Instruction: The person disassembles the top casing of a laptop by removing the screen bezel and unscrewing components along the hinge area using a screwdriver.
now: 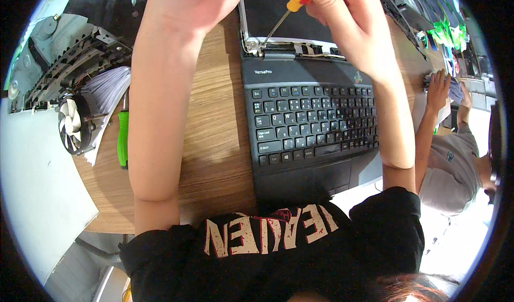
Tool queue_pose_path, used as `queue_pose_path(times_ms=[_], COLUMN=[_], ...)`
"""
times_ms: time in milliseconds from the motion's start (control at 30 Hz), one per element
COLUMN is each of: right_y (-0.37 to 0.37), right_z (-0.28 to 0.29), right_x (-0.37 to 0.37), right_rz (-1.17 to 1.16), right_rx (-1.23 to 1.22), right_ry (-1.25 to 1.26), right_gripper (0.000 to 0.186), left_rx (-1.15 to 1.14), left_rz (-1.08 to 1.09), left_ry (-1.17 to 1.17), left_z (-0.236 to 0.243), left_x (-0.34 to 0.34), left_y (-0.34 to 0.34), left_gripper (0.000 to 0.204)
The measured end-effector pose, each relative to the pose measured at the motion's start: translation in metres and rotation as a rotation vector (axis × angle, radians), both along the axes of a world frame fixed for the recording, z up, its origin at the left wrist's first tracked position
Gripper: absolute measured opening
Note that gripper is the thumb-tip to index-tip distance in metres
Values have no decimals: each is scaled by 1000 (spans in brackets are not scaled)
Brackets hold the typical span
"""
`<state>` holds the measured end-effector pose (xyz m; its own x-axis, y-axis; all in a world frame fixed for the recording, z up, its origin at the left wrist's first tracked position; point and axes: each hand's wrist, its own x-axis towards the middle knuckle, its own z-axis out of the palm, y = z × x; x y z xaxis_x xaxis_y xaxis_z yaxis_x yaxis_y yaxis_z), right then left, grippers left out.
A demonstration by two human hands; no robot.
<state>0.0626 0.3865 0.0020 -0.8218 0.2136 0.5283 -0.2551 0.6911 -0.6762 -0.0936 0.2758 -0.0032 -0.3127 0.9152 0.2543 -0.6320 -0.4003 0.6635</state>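
Note:
My right hand (353, 28) is closed on a yellow-and-red screwdriver (296, 1), whose thin shaft slants down to the left hinge corner (252, 46) of an opened black laptop (289, 176). The screen (289, 28) has a silver edge showing and exposed parts along its hinge strip. My left hand (198, 4) reaches up beside the screen's left side; its fingers are cut off by the top edge, so I cannot tell what it holds. The keyboard (316, 122) lies between my forearms.
On the wooden table (214, 141) at left are disassembled parts (59, 55), a fan (72, 122), papers (110, 87) and a green-handled tool (122, 136). At right, electronics (407, 10) and green items (447, 31) lie beyond another person (450, 168), whose hands (436, 87) touch some cloth.

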Motion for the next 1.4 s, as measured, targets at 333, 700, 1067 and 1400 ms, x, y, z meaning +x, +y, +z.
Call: queue_pose_path(times_ms=[333,700,1067,1400], right_y=[-33,-32,-30,-27], right_z=[33,19,17,17], right_x=[12,11,14,7], right_rz=[-34,-106,-146,153], right_rx=[-302,-123,-348,-291], right_ry=[-148,-54,-110,-44], right_gripper=[17,20,26,29], left_rx=[-12,25,-14,-22], left_rz=[-24,-73,-136,-95], left_ry=[-15,-34,5,-1], left_z=[-9,-16,-13,-15], left_x=[-14,-16,-12,-16], left_y=[5,7,5,7], left_gripper=[29,28,26,25])
